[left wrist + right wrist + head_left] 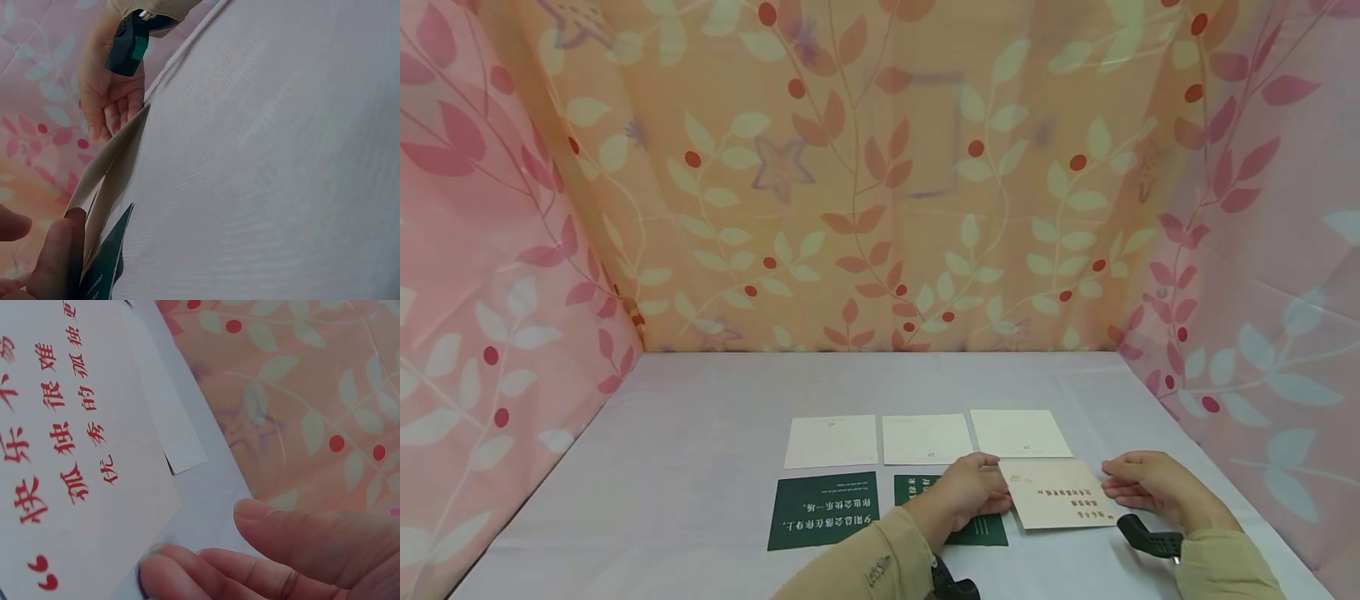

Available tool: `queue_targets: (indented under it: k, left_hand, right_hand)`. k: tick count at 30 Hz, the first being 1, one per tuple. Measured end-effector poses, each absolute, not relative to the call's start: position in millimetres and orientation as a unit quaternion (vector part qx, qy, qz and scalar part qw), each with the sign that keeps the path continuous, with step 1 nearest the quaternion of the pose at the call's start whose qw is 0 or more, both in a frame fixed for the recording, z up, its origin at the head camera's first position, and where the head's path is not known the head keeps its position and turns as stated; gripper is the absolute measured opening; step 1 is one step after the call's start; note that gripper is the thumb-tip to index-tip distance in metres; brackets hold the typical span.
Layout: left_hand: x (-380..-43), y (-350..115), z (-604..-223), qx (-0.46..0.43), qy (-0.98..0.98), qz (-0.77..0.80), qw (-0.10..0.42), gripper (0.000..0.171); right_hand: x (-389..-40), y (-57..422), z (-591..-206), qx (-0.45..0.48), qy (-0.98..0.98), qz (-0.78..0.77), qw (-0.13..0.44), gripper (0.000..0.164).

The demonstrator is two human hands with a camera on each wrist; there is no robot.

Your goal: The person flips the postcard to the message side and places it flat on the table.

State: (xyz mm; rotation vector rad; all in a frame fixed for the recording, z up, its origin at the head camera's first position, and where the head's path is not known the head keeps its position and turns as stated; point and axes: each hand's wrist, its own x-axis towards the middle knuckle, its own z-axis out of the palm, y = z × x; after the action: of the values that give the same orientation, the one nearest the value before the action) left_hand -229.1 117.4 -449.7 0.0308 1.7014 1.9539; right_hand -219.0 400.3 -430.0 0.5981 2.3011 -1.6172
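A cream card (1060,496) with red characters lies in front of me, between my two hands. At its left edge are the fingertips of my left hand (962,493). In the left wrist view the thumb (12,225) stands apart from the fingers (53,256) at the edge of the card. My right hand (1165,490) is beside the right edge, fingers loosely bent; in the right wrist view its thumb (281,528) is spread away from the fingers. A dark green card (981,532) lies partly hidden under my left hand.
Three pale cards, at left (831,442), middle (927,439) and right (1021,433), form a row behind. Another green card (823,510) with white text lies to the left. The white-covered table (700,417) is enclosed by patterned cloth walls (850,167).
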Motion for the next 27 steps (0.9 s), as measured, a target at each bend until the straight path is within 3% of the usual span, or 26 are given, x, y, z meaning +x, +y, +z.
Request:
queue_targets:
  k: [15,27]
  left_hand:
    - [-222.8,132.2,-448.3,0.000,0.696,0.681,0.228,0.040]
    - [-221.1,132.3,-446.1,-0.003,0.705,0.672,0.229,0.040]
  right_hand:
    - [-220.4,401.7,-432.2,0.184,0.809,-0.541,0.137,0.031]
    - [-219.6,398.3,-432.3,0.153,0.833,-0.512,0.139,0.032]
